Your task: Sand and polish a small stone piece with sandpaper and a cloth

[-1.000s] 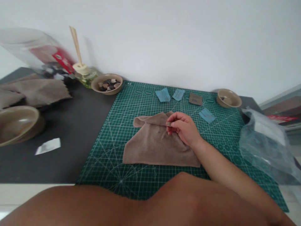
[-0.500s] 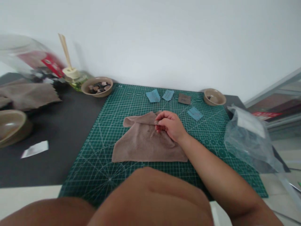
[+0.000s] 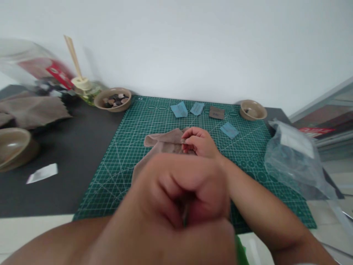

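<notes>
A brownish-grey cloth lies partly folded on the green cutting mat. My right hand pinches the folded edge of the cloth between thumb and forefinger, where a small brownish bit shows at the fingertips. Close to the camera, my left hand is raised with its fingers curled closed. It covers most of the cloth, and I cannot make out what, if anything, is inside it.
Blue paper squares and a brown square lie behind the cloth. Around the mat are a bowl of stones, a small bowl, a reed diffuser, a clear plastic bag, another bowl and a white paper scrap.
My left hand has come up close to the camera, its curled fingers now showing in front of the cloth. My right hand keeps its pinch on the cloth in nearly the same place.
</notes>
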`<state>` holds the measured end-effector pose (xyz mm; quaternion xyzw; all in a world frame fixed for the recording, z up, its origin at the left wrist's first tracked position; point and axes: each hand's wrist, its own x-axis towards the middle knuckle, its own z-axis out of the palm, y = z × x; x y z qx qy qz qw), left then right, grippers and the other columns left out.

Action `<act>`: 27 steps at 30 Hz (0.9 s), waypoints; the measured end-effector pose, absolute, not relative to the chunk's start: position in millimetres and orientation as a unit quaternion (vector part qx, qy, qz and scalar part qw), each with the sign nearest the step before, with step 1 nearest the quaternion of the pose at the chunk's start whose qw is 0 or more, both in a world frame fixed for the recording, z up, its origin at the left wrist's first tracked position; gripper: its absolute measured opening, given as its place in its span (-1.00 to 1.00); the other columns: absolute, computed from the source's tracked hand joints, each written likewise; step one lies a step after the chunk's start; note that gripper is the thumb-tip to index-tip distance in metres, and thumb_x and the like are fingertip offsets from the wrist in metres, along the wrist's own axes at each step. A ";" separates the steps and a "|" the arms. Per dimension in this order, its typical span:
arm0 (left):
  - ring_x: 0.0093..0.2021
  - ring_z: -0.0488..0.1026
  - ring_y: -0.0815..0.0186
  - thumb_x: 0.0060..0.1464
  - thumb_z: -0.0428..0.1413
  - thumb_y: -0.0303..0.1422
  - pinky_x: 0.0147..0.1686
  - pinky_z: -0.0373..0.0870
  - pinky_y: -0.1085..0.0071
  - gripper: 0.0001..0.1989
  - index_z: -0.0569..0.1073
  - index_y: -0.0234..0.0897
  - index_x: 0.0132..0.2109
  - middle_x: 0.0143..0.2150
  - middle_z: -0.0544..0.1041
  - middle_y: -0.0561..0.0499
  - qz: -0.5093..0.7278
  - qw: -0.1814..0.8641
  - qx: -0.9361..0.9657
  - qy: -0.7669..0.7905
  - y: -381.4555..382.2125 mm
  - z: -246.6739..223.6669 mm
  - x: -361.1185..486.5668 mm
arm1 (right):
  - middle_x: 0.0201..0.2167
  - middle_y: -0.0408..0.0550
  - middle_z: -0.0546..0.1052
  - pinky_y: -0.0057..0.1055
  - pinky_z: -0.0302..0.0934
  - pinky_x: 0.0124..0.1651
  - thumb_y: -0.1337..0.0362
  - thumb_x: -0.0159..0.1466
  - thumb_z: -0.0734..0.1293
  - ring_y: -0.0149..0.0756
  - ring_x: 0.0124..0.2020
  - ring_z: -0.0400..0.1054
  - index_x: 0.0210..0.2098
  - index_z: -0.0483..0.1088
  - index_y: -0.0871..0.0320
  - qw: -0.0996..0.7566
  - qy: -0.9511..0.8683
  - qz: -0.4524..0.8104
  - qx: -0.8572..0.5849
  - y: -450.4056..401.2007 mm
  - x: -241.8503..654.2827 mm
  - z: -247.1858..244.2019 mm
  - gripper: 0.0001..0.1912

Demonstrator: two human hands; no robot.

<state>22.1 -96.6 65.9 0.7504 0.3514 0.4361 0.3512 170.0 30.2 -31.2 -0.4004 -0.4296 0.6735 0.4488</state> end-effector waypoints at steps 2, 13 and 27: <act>-0.57 0.23 0.34 0.00 0.09 -0.44 -0.54 0.33 0.28 -0.69 0.14 -0.17 -0.58 -0.63 0.24 0.11 0.439 0.439 0.687 0.378 -61.4 67.9 25.2 | -0.61 -0.22 0.47 -0.51 0.30 -0.49 0.44 -0.02 0.33 -0.42 -0.56 0.37 -0.47 0.44 0.18 0.455 -0.427 0.674 -0.396 30.8 170.5 -30.7 -0.90; -0.28 0.54 0.31 0.15 0.22 -0.21 -0.33 0.50 0.42 -0.70 0.58 -0.28 -0.04 -0.19 0.58 -0.07 0.416 0.305 0.781 0.353 48.2 -33.2 -10.1 | -0.58 -0.23 0.52 -0.53 0.35 -0.56 0.37 -0.06 0.44 -0.43 -0.60 0.40 -0.40 0.41 0.15 0.484 -0.378 0.698 -0.367 34.7 171.7 -31.8 -0.80; -0.32 0.48 0.42 0.14 0.22 -0.49 -0.42 0.44 0.54 -0.88 0.60 -0.28 -0.16 -0.17 0.50 -0.04 0.446 0.217 0.820 0.286 45.4 -34.0 -9.8 | -0.50 -0.21 0.58 -0.54 0.35 -0.58 0.48 -0.11 0.42 -0.44 -0.62 0.41 -0.36 0.42 0.16 0.496 -0.377 0.693 -0.365 32.4 171.5 -34.3 -0.71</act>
